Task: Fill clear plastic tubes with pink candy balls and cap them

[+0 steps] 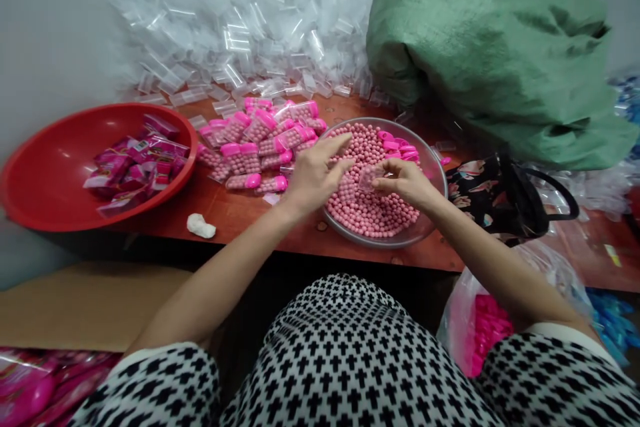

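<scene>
A metal bowl (435,167) full of small pink candy balls (373,210) sits on the reddish-brown table. My right hand (407,183) hovers over the balls, its fingers pinched on a small clear plastic tube (369,177). My left hand (315,173) is at the bowl's left rim, its forefinger stretched out over the candy and the other fingers loosely spread. A few pink caps (400,147) lie at the far side of the bowl. Just left of the bowl is a pile of filled tubes with pink caps (260,143).
A red basin (45,180) with magenta packets (137,163) stands at the left. Empty clear tubes (240,33) are heaped at the back. A green sack (495,47) and a dark floral bag (500,193) lie right. A bag of pink caps (487,330) sits below the table.
</scene>
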### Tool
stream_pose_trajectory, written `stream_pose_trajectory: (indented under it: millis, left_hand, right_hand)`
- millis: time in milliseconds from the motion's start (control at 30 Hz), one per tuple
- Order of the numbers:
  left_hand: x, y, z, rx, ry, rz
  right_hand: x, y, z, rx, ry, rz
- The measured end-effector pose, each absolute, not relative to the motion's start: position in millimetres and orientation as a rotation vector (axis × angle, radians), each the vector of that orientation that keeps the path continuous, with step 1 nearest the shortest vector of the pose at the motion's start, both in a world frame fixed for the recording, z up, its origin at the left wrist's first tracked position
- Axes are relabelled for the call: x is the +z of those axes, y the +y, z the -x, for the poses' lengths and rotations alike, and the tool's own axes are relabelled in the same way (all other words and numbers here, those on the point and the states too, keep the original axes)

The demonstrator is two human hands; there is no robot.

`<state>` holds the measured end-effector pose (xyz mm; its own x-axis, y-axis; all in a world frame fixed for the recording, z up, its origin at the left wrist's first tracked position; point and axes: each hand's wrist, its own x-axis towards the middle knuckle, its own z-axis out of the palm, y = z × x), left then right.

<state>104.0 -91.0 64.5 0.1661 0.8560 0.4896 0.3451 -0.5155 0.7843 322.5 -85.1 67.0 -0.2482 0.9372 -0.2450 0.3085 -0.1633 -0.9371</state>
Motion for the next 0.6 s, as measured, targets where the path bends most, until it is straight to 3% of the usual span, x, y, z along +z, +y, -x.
stream_pose_trajectory:
  millis: [133, 400, 600]
  left_hand:
    - [58, -101, -130, 1.105, 0.96, -1.777]
    - [50, -102, -150, 1.063, 0.775, -1.013]
    - [61, -111, -146, 1.093, 0.777, -0.892]
  right_hand:
    - [81, -99, -331, 1.4, -1.505, 1.222]
    - [92, -98, -356, 1.312, -1.488, 1.227]
    - [89, -83, -402, 0.747, -1.884, 1.49]
